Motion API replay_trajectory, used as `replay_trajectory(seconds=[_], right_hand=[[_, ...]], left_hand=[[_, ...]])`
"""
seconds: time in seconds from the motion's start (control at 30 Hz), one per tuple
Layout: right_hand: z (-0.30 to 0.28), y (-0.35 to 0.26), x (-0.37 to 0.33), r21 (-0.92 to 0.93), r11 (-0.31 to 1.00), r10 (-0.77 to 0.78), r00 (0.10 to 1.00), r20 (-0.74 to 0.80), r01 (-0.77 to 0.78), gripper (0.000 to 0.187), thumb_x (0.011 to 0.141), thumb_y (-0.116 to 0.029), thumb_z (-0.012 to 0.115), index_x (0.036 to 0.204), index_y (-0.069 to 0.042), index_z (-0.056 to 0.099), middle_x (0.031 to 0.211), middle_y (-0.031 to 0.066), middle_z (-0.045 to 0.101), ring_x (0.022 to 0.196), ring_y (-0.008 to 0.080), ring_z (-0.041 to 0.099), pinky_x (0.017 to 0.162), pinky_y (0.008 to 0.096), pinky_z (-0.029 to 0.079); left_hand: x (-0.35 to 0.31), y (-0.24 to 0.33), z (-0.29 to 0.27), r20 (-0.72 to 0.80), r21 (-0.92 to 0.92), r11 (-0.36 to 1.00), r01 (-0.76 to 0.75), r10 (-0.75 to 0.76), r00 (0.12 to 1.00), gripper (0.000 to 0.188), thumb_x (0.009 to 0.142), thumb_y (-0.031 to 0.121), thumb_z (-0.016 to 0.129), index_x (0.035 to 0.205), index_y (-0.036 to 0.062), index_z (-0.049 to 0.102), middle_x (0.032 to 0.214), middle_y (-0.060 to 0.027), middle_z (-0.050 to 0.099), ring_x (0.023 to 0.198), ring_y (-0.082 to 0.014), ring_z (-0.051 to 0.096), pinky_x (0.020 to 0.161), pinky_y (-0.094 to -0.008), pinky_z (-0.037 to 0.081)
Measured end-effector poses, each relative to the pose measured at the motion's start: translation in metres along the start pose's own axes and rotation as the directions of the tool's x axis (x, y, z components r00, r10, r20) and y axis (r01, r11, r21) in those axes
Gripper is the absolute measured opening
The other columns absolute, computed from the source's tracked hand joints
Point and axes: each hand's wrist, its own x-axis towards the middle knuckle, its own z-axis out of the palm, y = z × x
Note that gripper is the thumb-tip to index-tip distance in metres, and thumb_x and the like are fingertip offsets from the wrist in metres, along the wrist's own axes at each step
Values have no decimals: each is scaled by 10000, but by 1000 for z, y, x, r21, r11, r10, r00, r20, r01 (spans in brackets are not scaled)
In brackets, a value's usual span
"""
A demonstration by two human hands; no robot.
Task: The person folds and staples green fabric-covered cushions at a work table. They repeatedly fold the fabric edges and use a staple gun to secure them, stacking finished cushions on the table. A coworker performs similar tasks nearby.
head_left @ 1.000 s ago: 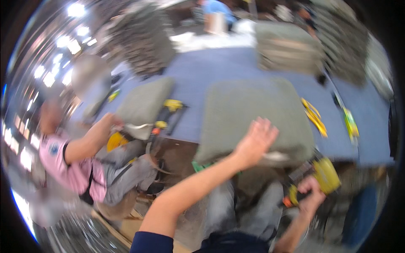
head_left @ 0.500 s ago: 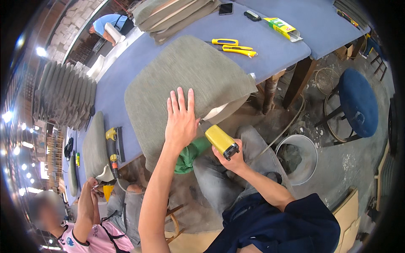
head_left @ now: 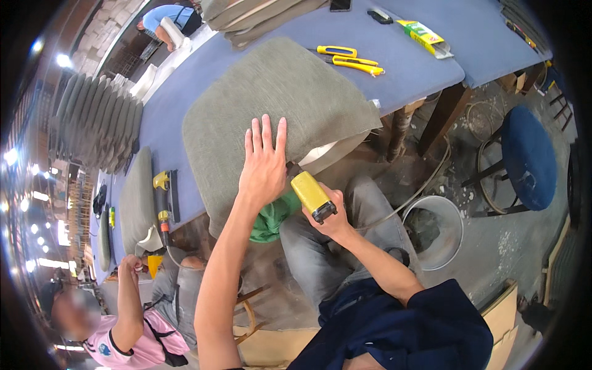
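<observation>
A grey-green fabric seat cushion (head_left: 277, 86) lies on the blue-covered table, its near edge overhanging. My left hand (head_left: 264, 166) presses flat on its top, fingers stretched out and pointing away from me. In my right hand (head_left: 333, 217) is a yellow and black air staple gun (head_left: 311, 190), its nose at the cushion's near edge beside my left thumb. The grip is mostly hidden under the tool. To the right of the nose, the cover hangs loose and a strip of white padding (head_left: 319, 152) shows. Green cloth (head_left: 271, 217) sits below the edge, by my knee.
Yellow cutters (head_left: 351, 61), a small box (head_left: 424, 38) and a phone (head_left: 340, 5) lie on the table (head_left: 166, 117). Another staple gun (head_left: 163, 185) rests left, near a co-worker in pink (head_left: 139, 333). A bucket (head_left: 453, 246) and blue stool (head_left: 528, 157) stand right.
The staple gun in my right hand has shifted slightly left and up, closer to my left hand. My left hand stays flat on the cushion. The whole view has shifted a little.
</observation>
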Motion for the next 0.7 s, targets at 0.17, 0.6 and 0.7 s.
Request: replay_trajectory(seconds=[0.17, 0.6, 0.7], right_hand=[[-18, -16, -7, -305, 944, -146, 988, -44, 126, 370, 749, -88, 825, 1083, -2, 692, 866, 157, 737, 796, 345, 736, 711, 390, 561], [-227, -83, 233, -914, 405, -64, 996, -62, -31, 515, 829, -198, 793, 1255, 39, 626, 1197, 280, 687, 1078, 404, 686, 955, 490, 521], [-263, -39, 283, -931, 362, -44, 999, 16, 30, 504, 830, -213, 801, 1259, 2, 646, 1222, 256, 690, 1087, 421, 682, 956, 513, 523]], left_hand=[[-8, 2, -6, -54, -65, 997, 43, -47, 997, 933, 865, 133, 708, 1623, -33, 191, 1629, -337, 269, 1530, -483, 267, 1265, -559, 226], [-287, 216, 124, 246, -488, 640, 593, -551, 797, 487, 934, 276, 673, 1397, 140, 609, 1557, -102, 492, 1508, -318, 354, 1211, -711, 167], [-281, 218, 125, 250, -516, 598, 613, -580, 776, 428, 927, 278, 670, 1333, 141, 660, 1567, -67, 495, 1505, -306, 370, 1217, -701, 172]])
